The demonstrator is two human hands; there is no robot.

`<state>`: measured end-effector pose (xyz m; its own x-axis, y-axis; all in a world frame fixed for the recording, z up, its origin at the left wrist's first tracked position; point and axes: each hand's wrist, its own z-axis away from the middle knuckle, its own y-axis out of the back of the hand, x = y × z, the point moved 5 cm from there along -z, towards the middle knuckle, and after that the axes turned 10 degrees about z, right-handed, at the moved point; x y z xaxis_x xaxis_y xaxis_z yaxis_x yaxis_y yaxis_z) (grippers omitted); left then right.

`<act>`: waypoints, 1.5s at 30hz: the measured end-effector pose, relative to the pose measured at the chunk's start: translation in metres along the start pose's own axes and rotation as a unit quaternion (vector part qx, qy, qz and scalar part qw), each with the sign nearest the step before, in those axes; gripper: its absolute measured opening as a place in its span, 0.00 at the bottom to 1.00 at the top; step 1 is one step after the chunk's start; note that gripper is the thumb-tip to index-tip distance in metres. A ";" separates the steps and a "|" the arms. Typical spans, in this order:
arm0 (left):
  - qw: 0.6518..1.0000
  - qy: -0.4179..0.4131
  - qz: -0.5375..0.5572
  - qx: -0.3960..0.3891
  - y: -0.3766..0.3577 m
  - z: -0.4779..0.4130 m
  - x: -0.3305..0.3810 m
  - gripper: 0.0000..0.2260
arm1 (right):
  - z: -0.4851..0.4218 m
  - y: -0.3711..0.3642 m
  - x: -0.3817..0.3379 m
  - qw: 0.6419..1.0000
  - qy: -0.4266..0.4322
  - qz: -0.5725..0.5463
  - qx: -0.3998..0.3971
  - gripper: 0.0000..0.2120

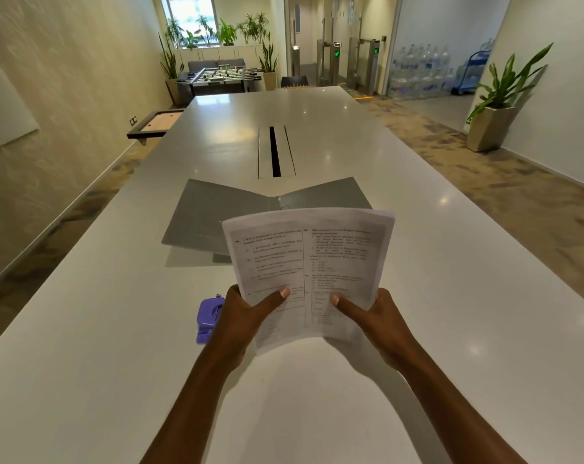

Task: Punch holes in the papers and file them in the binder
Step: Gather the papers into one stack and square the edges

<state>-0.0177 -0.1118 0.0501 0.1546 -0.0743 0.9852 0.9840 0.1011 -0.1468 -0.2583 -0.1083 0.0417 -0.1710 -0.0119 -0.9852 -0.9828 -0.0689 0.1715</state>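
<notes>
- Squarely on a long, glossy white table [82, 329] lies a grey binder [210, 216], open, both covers spread and a metal ring showing at its spine.
- Beyond the binder, a cable slot [275, 152] with a dark gap runs along the tabletop.
- Nearer than the binder, the papers [310, 262] are held up off the table, hiding the binder's right cover in part.
- Left hand [240, 323] grips the papers' lower left edge, thumb on top and fingers behind; right hand [381, 319] pinches the lower right edge the same way.
- Just left of the left hand, nearer than the binder, a purple hole punch [208, 318] sits on the table.
- Printed text fills the top sheet in two columns with numbered items; it is too blurred to read.
- Far beyond the binder stand a foosball table [221, 77], window plants [227, 31] and gates with green lit panels [337, 53].
- Right of the binder, across patterned carpet [535, 212], are stacked water bottles [421, 68] and a potted plant [505, 85].
</notes>
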 end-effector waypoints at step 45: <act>0.998 0.030 0.035 -0.043 0.032 -0.013 0.004 0.14 | 0.011 0.047 0.011 0.996 -0.023 -0.007 0.084 0.12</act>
<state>0.0156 -0.1215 0.0480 0.2258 -0.1297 0.9655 0.9742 0.0236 -0.2246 -0.3075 -0.1002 0.0394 -0.1559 0.0347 -0.9872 -0.9823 0.0999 0.1586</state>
